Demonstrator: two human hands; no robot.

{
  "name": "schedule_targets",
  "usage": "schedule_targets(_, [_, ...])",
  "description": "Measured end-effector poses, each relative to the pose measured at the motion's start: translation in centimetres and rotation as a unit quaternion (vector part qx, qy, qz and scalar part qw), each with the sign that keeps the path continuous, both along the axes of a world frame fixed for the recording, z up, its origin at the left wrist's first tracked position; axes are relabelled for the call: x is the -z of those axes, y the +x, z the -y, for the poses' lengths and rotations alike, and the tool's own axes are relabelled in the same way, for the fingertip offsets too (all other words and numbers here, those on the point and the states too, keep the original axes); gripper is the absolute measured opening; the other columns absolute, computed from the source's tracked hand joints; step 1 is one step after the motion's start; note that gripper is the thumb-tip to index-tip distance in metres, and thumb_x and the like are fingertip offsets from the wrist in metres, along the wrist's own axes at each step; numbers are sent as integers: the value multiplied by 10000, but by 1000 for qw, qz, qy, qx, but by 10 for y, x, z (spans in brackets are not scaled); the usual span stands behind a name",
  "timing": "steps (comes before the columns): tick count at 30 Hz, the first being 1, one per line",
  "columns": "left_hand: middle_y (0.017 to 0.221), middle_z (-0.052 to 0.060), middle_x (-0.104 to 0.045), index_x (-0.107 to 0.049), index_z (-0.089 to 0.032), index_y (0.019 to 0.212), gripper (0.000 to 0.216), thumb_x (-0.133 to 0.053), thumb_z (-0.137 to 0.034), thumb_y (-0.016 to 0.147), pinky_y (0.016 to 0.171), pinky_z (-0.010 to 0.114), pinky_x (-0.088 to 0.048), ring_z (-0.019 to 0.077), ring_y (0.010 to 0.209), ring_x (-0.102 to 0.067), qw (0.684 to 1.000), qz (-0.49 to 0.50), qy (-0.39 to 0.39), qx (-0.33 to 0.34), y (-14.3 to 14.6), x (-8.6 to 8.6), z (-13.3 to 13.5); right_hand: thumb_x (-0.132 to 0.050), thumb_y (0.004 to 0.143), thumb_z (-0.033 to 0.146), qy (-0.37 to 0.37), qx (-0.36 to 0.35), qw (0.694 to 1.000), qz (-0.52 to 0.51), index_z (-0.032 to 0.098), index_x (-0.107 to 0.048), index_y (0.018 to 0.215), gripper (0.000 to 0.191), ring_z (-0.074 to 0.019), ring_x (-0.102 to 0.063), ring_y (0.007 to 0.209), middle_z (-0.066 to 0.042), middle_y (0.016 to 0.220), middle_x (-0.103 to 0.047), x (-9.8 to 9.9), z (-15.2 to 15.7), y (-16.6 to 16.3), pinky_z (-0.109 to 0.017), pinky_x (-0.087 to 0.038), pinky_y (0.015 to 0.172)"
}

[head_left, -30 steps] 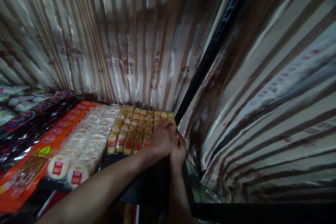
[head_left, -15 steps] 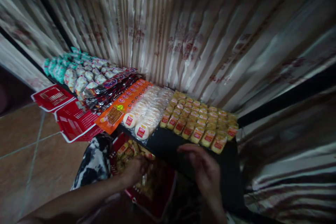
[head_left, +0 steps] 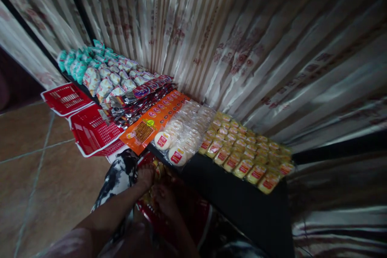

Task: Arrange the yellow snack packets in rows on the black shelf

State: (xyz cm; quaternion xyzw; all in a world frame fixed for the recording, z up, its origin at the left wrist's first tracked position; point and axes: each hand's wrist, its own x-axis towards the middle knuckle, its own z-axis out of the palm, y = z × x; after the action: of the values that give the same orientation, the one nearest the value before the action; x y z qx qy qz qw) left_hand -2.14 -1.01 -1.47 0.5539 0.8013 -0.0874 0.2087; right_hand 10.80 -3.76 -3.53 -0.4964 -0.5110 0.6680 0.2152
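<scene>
Both my hands are down in a red basket (head_left: 208, 213) that sits between my legs and holds small yellow-wrapped snack packets (head_left: 157, 169). My left hand (head_left: 145, 175) is at the basket's left side, fingers bent down beside the packets. Just right of it, my right hand (head_left: 163, 198) reaches in among them. Dim light and the packets hide the fingertips of both, so what they grip does not show. On the black bench above lie rows of similar yellow-wrapped packets (head_left: 232, 161).
Left along the bench (head_left: 238, 205) lie round white packaged cakes (head_left: 178, 155), an orange snack bag (head_left: 142, 131), dark red packs (head_left: 136, 109), and white and green packets (head_left: 78, 68). Red baskets (head_left: 96, 129) stand on the tiled floor (head_left: 48, 181). A curtain (head_left: 193, 28) hangs behind.
My right hand has gone from above the bench's front edge down and left into the basket. My left hand has shifted to the basket's left side. The view has turned slightly left.
</scene>
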Motion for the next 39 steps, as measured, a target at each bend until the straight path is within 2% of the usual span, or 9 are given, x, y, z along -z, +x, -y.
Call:
schedule_targets(7, [1095,170,-532,-473,-92,1148,404,-301,-18,790,809,320,-425,205,936,-559,1000,5,13,-6,0,10,8,-613,553,626,-22,43,999,1,191,-597,658,447,-223,-615,694,-63,701,-652,17,4,-3,-383,-476,713])
schedule_targets(12, [1165,163,-497,-396,-109,1231,435,-386,-97,796,917,348,-375,231,1055,-504,998,13,54,22,3,0,6,-622,537,633,-25,71,997,-10,199,-595,684,458,-218,-626,712,-58,742,-661,14,-4,8,-358,-490,671])
schedule_targets(18, [1255,131,-474,-323,-123,1298,544,-427,-146,764,1018,322,-317,216,1206,-411,983,111,128,74,18,-35,29,-555,685,574,-1,106,994,-8,218,-608,964,456,-221,-633,861,-63,938,-676,-25,-13,26,-349,-500,723])
schedule_targets(22, [1330,135,-430,-272,-117,1342,639,-430,-109,723,1051,356,-305,213,1247,-374,966,175,140,129,31,-57,56,-541,752,469,80,80,994,2,188,-632,940,350,-228,-604,957,-76,989,-673,-55,-10,38,-364,-441,872])
schedule_targets(25, [1311,128,-460,-297,-138,1341,610,-425,-126,745,1053,393,-310,223,1222,-403,953,196,171,154,39,-77,64,-536,761,430,111,73,991,26,176,-638,895,304,-229,-606,909,-70,922,-677,-74,-7,51,-360,-442,846])
schedule_targets(29, [1261,104,-506,-394,-179,1287,506,-485,-247,793,1035,409,-329,242,1182,-428,933,203,240,175,45,-112,55,-539,763,424,117,106,987,-1,174,-615,878,286,-202,-599,826,-42,851,-663,-103,-7,74,-319,-460,772])
schedule_targets(32, [1201,70,-537,-475,-224,1206,442,-546,-314,779,998,384,-375,229,1126,-468,926,216,284,121,54,-136,43,-562,749,436,87,155,981,-78,181,-587,881,288,-183,-595,797,-19,836,-648,-127,-10,88,-288,-470,723])
schedule_targets(35, [1185,44,-534,-490,-240,1182,435,-569,-278,756,964,331,-412,195,1101,-497,904,293,301,77,69,-148,30,-613,714,430,55,199,965,-160,192,-558,883,297,-173,-600,749,-4,806,-640,-142,-14,98,-277,-477,681])
schedule_targets(39, [1148,65,-561,-508,-206,1166,427,-563,-250,744,887,321,-459,190,1030,-548,867,400,291,64,93,-155,10,-644,694,434,35,253,941,-222,193,-532,915,346,-177,-612,743,-29,854,-652,-148,-22,113,-273,-481,636])
